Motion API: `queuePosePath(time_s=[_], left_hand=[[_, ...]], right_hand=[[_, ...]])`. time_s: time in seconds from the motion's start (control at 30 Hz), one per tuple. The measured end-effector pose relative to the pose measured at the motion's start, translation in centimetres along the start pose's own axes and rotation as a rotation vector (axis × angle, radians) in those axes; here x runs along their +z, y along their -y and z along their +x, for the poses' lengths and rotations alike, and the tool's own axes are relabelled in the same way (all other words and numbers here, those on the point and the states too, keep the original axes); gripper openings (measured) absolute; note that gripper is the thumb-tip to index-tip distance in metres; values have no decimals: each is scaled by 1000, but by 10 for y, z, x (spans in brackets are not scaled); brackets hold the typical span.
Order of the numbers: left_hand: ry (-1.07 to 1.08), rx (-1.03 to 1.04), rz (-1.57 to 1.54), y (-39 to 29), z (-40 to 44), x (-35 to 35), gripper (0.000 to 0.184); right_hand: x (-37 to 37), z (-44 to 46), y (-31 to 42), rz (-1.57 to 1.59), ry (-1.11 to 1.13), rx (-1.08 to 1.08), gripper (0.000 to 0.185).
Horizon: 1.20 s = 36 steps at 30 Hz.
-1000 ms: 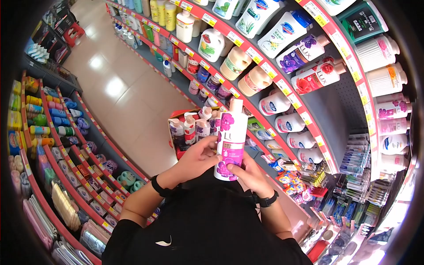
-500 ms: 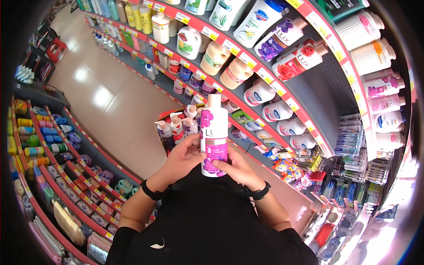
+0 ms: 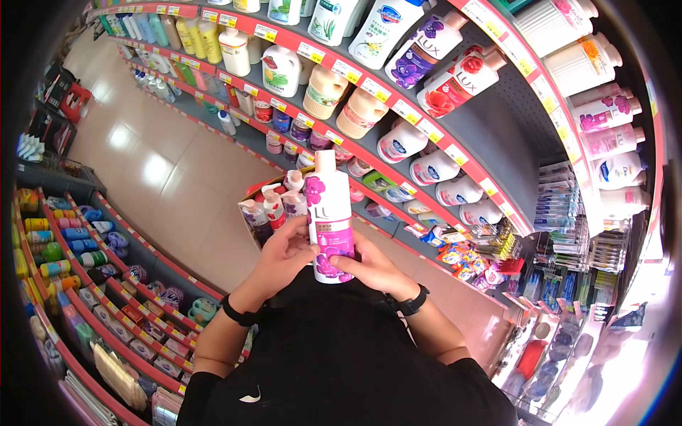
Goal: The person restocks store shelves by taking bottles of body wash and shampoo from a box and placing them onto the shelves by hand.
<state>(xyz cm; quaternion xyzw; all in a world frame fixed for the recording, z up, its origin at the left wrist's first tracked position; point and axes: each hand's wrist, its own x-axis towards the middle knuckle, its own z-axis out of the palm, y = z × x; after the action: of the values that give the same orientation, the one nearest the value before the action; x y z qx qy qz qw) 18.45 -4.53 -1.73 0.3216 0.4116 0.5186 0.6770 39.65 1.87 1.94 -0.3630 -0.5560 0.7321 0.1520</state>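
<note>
A white and magenta LUX body wash bottle (image 3: 332,226) with purple flower prints and a pale cap stands nearly upright in front of my chest, its label facing me. My right hand (image 3: 374,265) wraps the lower right side, thumb across the front and fingers hidden behind. On the other side, my left hand (image 3: 285,250) has its thumb against the bottle's left edge, with the fingers curled beside and partly behind it. Just beyond the bottle, a carton (image 3: 250,226) on the floor side holds several pump bottles (image 3: 273,206).
Curved shelves (image 3: 455,160) with red price strips carry rows of bottles ahead and to the right. A gap shows beside the red LUX bottle (image 3: 462,82). Toothbrush packs (image 3: 558,202) hang at right. Lower shelves (image 3: 135,305) of packaged goods run along the left. A tiled floor (image 3: 177,160) lies between.
My view has turned a little, so the shelves sit slightly further left and higher. The bottle has shifted slightly left and leans a bit more. Both hands keep their hold.
</note>
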Motion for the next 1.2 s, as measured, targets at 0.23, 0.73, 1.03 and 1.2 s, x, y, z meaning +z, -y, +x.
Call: queuePosePath(time_s=[0.23,0.73,1.03,1.2], left_hand=[[3,-20,-8,0,2,-1,51],[14,-64,22,-9,7,1,50],[70,-68,68,-12,29,24,58],[125,107,227,-10,50,47,59]], right_hand=[[2,1,0,66,16,-26,52],[-5,4,-8,48,5,-51,48],[-24,-7,4,85,-128,-52,50],[-49,-16,-3,82,-195,-41,62]])
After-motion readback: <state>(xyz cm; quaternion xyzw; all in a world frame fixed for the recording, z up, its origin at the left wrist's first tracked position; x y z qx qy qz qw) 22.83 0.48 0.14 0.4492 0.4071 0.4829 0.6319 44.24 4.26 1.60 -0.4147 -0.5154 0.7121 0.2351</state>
